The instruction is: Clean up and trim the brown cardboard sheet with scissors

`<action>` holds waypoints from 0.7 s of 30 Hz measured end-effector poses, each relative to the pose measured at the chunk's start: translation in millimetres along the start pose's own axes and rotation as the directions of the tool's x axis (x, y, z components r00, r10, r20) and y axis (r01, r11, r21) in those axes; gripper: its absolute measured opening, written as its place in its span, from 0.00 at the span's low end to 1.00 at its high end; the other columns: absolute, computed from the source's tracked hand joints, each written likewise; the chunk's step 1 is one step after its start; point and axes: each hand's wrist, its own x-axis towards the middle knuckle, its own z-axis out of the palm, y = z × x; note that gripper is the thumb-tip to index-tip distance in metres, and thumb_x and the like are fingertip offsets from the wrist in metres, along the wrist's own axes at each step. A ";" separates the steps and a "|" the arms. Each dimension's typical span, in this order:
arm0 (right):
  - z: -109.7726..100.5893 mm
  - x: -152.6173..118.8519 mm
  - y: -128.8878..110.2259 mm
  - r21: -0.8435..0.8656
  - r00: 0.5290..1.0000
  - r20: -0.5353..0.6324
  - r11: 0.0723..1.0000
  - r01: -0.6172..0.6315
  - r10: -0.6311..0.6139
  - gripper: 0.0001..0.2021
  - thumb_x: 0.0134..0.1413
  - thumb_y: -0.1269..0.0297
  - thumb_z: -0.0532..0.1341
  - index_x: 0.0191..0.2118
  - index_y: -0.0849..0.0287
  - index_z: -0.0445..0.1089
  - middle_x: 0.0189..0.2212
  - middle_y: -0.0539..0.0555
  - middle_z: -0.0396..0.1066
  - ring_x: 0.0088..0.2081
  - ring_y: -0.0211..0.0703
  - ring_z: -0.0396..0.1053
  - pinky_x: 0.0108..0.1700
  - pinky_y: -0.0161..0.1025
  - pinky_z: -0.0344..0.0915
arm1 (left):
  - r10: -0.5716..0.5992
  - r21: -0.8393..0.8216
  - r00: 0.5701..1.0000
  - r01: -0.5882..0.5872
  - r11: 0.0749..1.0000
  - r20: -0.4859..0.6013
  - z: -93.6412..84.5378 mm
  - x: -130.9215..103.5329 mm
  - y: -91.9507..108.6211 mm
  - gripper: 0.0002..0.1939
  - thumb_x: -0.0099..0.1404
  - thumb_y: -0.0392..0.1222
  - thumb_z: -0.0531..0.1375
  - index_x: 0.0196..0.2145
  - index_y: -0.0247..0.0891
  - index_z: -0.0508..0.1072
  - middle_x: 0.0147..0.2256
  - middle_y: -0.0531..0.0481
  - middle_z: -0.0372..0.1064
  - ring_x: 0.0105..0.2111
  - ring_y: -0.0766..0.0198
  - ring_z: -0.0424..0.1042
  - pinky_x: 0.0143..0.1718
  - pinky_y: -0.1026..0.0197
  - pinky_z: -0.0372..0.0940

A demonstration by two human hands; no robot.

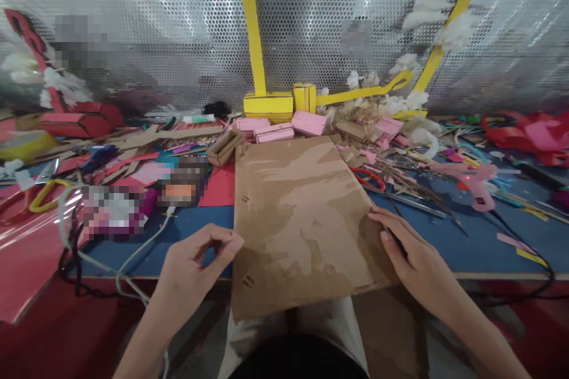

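Note:
A flat brown cardboard sheet (306,219), glossy in patches and with small slits near its left side, lies in front of me and juts over the table's near edge. My left hand (200,260) is closed in a pinch, thumb and forefinger meeting at the sheet's left edge. On the opposite side, my right hand (413,249) grips the right edge with bent fingers; its fingertips are partly hidden. Right of the sheet are red-handled scissors (368,179) and a pink glue gun (480,183) with a black cord.
Pink paper-covered blocks (275,130) and a yellow box (268,105) stand behind the sheet. Paper scraps, sticks and cotton tufts litter the blue table (444,254). To the left lie yellow-handled scissors (47,196), a white cable (146,243) and glossy red sheeting (31,266).

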 end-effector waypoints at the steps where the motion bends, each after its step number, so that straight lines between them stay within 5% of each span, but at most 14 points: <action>1: 0.1 -0.1 -0.3 -0.001 1.000 -0.001 1.000 0.003 -0.003 0.17 0.73 0.58 0.47 0.61 0.47 0.62 0.66 0.54 0.62 0.67 0.50 0.61 0.68 0.54 0.58 | -0.004 0.045 0.999 0.002 0.999 0.035 2.8 0.7 2.9 0.09 0.69 0.48 0.62 0.33 0.41 0.75 0.35 0.52 0.77 0.36 0.62 0.75 0.40 0.61 0.69; 6: -0.7 -2.4 0.3 -0.006 1.000 -0.002 1.000 0.007 -0.007 0.18 0.73 0.57 0.47 0.62 0.47 0.62 0.66 0.54 0.62 0.67 0.50 0.61 0.68 0.54 0.59 | -0.006 0.174 0.987 -0.023 0.984 0.163 10.3 9.7 21.1 0.08 0.69 0.47 0.62 0.33 0.42 0.74 0.31 0.56 0.76 0.32 0.65 0.74 0.33 0.64 0.66; 11: -0.2 -2.5 2.8 -0.010 1.000 -0.001 1.000 0.001 -0.001 0.18 0.73 0.56 0.47 0.62 0.46 0.62 0.66 0.53 0.62 0.67 0.51 0.61 0.68 0.54 0.58 | 0.038 0.186 0.977 -0.077 0.980 0.209 1.9 12.7 22.1 0.14 0.70 0.42 0.62 0.53 0.48 0.73 0.33 0.59 0.76 0.32 0.67 0.74 0.40 0.63 0.68; 16: 1.1 -1.9 3.3 -0.003 1.000 -0.005 1.000 -0.003 0.003 0.18 0.73 0.56 0.47 0.62 0.47 0.62 0.66 0.53 0.62 0.67 0.50 0.61 0.69 0.53 0.56 | 0.180 0.224 0.875 -0.306 0.925 0.449 -2.1 12.6 26.0 0.10 0.74 0.41 0.59 0.47 0.47 0.79 0.43 0.54 0.79 0.45 0.63 0.75 0.49 0.60 0.67; 21: 0.5 -2.1 1.7 -0.003 1.000 -0.008 1.000 0.001 -0.001 0.18 0.73 0.56 0.48 0.62 0.47 0.63 0.66 0.53 0.62 0.66 0.49 0.61 0.69 0.50 0.55 | 0.187 0.355 0.778 -0.468 0.809 0.600 4.3 19.0 37.3 0.09 0.75 0.38 0.57 0.40 0.40 0.77 0.39 0.52 0.76 0.40 0.61 0.75 0.44 0.58 0.66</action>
